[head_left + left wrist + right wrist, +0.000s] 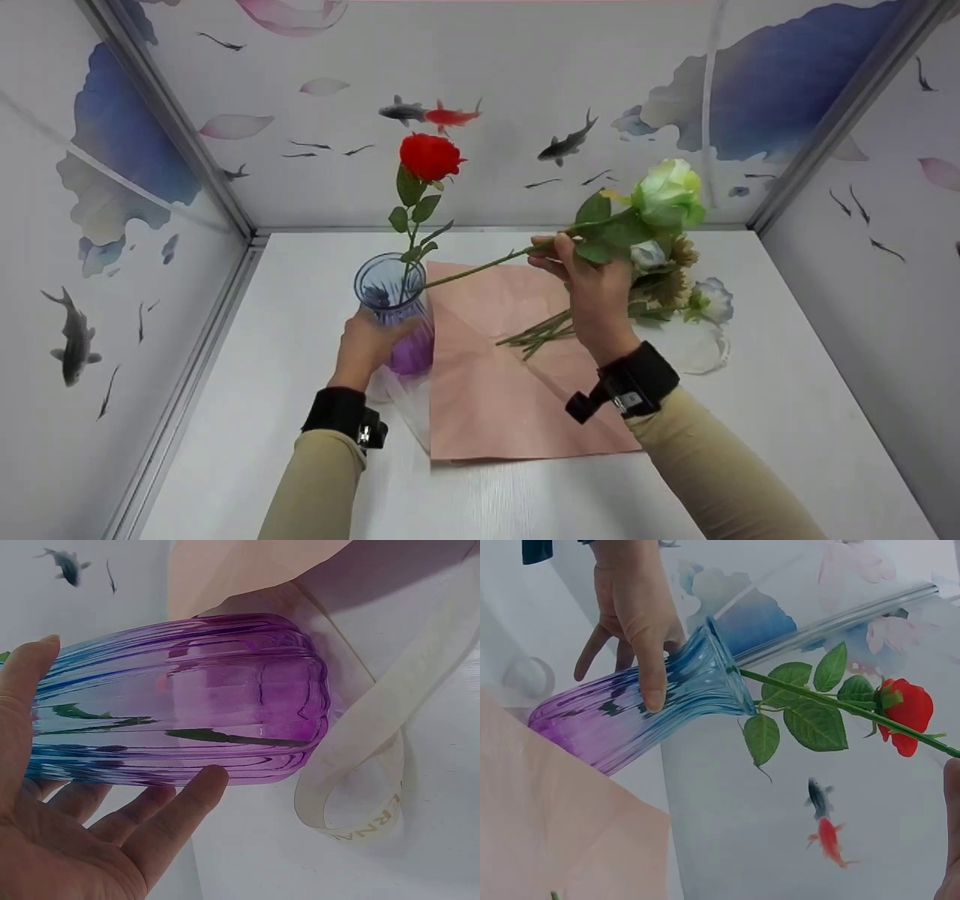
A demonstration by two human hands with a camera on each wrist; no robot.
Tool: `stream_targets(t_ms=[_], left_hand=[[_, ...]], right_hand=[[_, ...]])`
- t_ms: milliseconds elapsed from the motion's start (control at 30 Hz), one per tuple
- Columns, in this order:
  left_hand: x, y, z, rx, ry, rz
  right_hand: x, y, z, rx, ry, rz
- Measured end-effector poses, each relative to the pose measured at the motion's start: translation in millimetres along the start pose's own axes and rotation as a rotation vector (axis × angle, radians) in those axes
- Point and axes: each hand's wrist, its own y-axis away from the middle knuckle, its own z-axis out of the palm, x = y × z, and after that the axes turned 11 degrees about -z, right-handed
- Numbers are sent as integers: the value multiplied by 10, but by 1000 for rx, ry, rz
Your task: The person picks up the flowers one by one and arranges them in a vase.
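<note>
A ribbed glass vase (411, 351), blue at the mouth and purple at the base, stands at the left of the paper. My left hand (366, 341) grips its side, thumb on one side and fingers on the other. A red rose (431, 157) stands in the vase, its leaves above the rim. Between thumb and fingers, my right hand (600, 300) pinches the stem of a pale green-white rose (670, 193) close below the bloom. That stem slants down left, and its lower end is at the vase mouth (739, 671).
Pink wrapping paper (487, 412) lies on the white table (795, 405). Across its right part lie several more flowers (711, 300), stems pointing left. A cream ribbon (360, 757) with lettering curls by the vase base. Printed walls (525, 67) enclose the back and sides.
</note>
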Motion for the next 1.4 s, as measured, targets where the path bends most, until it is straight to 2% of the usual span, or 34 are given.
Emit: stream_targets(t_ms=[333, 500, 600, 833, 1000, 1200, 1400], left_hand=[[-3, 0, 0, -1, 25, 6], [9, 10, 6, 8, 17, 10], [14, 12, 5, 7, 22, 11], [-3, -1, -1, 18, 15, 35], [-9, -13, 8, 13, 23, 36], [-11, -8, 4, 22, 14, 28], [-5, -4, 4, 26, 20, 24]], right_hand=[[108, 32, 227, -127, 118, 63], [166, 71, 284, -189, 205, 65], [196, 81, 301, -195, 201, 78], [238, 81, 320, -157, 110, 150], [246, 67, 349, -173, 145, 158], [278, 58, 403, -178, 133, 213], [329, 35, 457, -210, 222, 200]])
